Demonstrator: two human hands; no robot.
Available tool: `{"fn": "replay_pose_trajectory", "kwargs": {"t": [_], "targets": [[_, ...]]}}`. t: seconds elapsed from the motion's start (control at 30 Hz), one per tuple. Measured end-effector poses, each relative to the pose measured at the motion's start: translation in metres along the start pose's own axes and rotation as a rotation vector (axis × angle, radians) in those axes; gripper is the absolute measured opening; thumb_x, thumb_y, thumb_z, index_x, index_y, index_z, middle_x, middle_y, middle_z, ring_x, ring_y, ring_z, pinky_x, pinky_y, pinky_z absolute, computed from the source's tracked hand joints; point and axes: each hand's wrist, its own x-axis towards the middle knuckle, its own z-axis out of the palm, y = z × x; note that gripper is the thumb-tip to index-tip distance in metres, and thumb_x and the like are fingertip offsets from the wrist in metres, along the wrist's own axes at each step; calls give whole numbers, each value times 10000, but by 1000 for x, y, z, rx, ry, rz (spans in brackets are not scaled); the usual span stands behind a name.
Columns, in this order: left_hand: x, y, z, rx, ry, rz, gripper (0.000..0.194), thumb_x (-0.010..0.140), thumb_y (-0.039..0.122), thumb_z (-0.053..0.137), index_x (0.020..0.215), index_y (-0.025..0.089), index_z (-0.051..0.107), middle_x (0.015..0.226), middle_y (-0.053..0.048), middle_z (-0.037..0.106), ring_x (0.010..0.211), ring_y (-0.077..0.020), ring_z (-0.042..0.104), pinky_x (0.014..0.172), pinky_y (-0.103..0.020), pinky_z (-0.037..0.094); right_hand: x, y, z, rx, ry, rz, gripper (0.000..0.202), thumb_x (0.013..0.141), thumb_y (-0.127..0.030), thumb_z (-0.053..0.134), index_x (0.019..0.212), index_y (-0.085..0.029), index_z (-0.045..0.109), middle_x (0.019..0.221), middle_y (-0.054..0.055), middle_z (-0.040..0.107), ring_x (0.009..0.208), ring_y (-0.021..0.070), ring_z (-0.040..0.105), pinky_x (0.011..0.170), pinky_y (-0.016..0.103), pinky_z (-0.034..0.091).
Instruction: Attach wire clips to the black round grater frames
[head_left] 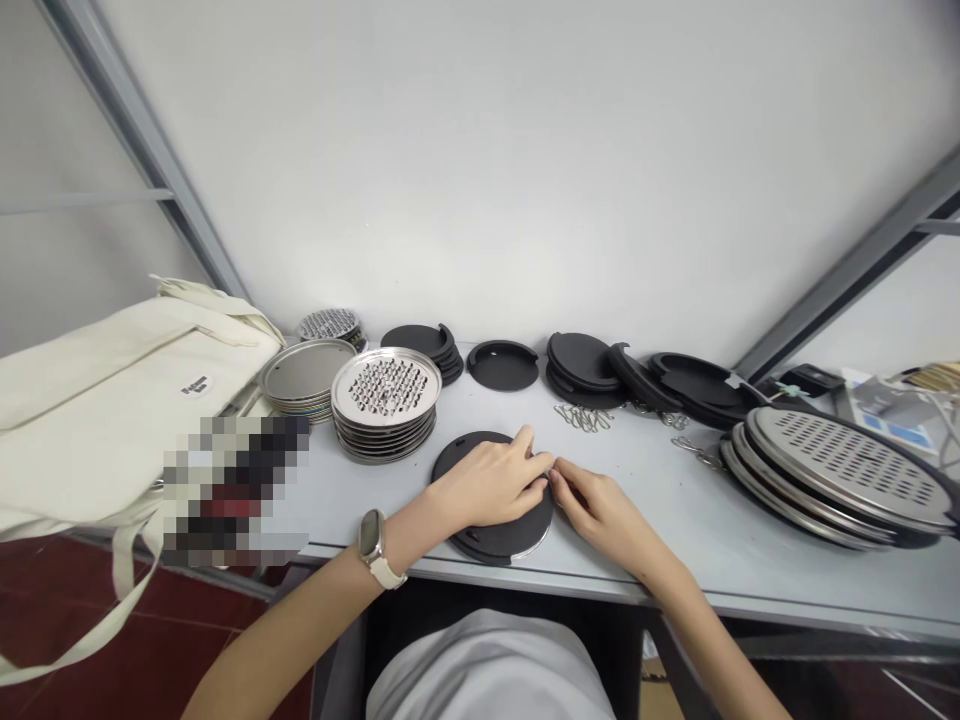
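Observation:
In front of me a black round plate (480, 545) lies on the table, with a thin silvery rim showing at its lower right. My left hand (501, 482) rests across it, fingers bent and gripping toward its right edge. Fingers closed in a pinch, my right hand (589, 503) meets the left fingertips at that edge; whatever sits between them is too small and covered to name. Just left of the plate stands a stack of round metal grater discs (387, 390). Small wire clips (585, 418) lie beyond my hands.
Black round holders (502, 366) line the wall, some stacked. At right leans a pile of slotted metal discs (855, 460). Plain metal discs (309, 372) and a cream canvas bag (135, 390) are at left. The table's front edge (675, 600) runs close to my body.

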Motion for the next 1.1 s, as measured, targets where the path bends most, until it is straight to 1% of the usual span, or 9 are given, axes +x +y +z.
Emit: {"fn": "replay_pose_trajectory", "kwargs": {"t": [0.27, 0.5, 0.7, 0.9, 1.1], "targets": [[0, -1, 0, 17, 14, 25, 227, 950, 298, 328, 1022, 177, 507, 1031, -73, 487, 618, -144, 592, 546, -281, 473, 0, 0, 1, 1, -4, 10, 261, 982, -328, 295, 804, -218, 450, 685, -1, 569, 590, 155, 520, 576, 260, 345], [0, 0, -2, 6, -7, 30, 220, 954, 279, 332, 1039, 161, 497, 1064, -90, 491, 654, -147, 608, 574, -283, 487, 0, -2, 0, 1, -2, 6, 256, 979, -323, 295, 814, -219, 461, 712, 10, 595, 609, 163, 537, 581, 261, 351], [0, -1, -2, 20, 11, 51, 213, 956, 277, 330, 1025, 152, 489, 1070, -88, 494, 640, -148, 603, 557, -288, 480, 0, -2, 0, -21, 2, 13, 256, 976, -324, 295, 811, -218, 460, 699, 10, 585, 601, 164, 532, 581, 263, 359], [0, -2, -2, 20, -11, 55, 199, 955, 261, 337, 1040, 153, 480, 1082, -89, 497, 651, -150, 607, 556, -289, 481, 1, -3, 0, -38, 4, 18, 266, 972, -328, 294, 803, -216, 465, 679, 8, 575, 585, 161, 522, 561, 258, 355], [0, -1, -3, 13, -6, 55, 202, 964, 268, 331, 1038, 153, 480, 1079, -87, 501, 662, -151, 612, 559, -290, 483, 0, -4, 0, -43, 11, 10, 269, 970, -319, 294, 788, -217, 464, 671, 12, 578, 577, 160, 519, 553, 257, 360]]}}
